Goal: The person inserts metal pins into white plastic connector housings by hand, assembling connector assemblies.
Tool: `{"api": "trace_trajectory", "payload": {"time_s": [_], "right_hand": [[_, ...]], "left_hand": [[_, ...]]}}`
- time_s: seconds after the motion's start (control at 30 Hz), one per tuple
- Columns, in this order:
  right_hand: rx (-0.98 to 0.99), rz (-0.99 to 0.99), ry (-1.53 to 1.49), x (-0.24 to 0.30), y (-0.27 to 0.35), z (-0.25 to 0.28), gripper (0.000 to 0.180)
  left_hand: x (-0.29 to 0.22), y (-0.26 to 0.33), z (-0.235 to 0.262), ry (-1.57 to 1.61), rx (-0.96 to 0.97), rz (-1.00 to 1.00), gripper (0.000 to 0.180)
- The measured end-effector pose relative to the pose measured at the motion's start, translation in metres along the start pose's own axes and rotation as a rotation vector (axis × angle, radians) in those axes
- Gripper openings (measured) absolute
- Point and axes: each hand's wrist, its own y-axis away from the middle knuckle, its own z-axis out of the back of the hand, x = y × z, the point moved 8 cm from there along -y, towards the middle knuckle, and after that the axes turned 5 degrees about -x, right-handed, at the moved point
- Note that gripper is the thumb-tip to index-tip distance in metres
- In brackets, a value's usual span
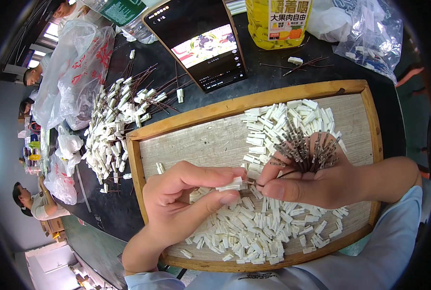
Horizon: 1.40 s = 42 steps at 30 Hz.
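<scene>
Two bare hands meet over a shallow wooden tray [137, 166] with a pale board floor, near the picture's centre. The left hand [181, 198], coming in from 7 o'clock, pinches a small white plastic connector housing [233, 184] between thumb and forefinger, closed firmly on it. The right hand [317, 181], entering from 4 o'clock, is closed around a bundle of thin dark wires with metal terminal ends [305, 150] that fan upward toward 12 o'clock; its thumb and forefinger tips press together right against the housing's 3 o'clock end, where one wire tip seems to meet it.

Beneath both hands, a heap of loose white plastic housings [254, 232] covers the tray from 1 o'clock down to 6 o'clock. Outside the tray at 10 o'clock, a pile of housings already fitted with wires [116, 123] lies on the black tabletop [104, 203]. A dark tablet with a lit screen [201, 41] leans at 12 o'clock, a yellow plastic jar [276, 21] just beside it at 1 o'clock. Clear plastic bags [73, 67] sit at 10 o'clock.
</scene>
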Motion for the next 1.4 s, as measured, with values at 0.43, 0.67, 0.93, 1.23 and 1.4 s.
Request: {"api": "trace_trajectory", "payload": {"time_s": [0.43,0.67,0.93,1.23,1.4], "right_hand": [[0.034,-0.027,0.107,0.0,0.0,0.001,0.012],[-0.011,0.018,0.205,0.006,0.001,0.002,0.014],[-0.018,0.08,0.386,0.016,-0.002,0.005,0.014],[0.015,-0.025,0.256,0.011,-0.002,0.002,0.012],[0.019,0.079,0.277,0.008,-0.003,0.003,0.013]], "left_hand": [[-0.007,-0.001,-0.007,-0.114,0.071,-0.044,0.021],[-0.015,-0.002,-0.016,-0.337,0.15,-0.129,0.021],[-0.01,0.0,-0.013,-0.389,0.101,-0.114,0.023],[-0.02,0.001,-0.02,-0.522,0.095,-0.304,0.025],[-0.021,-0.002,-0.019,-0.571,0.065,-0.257,0.026]]}}
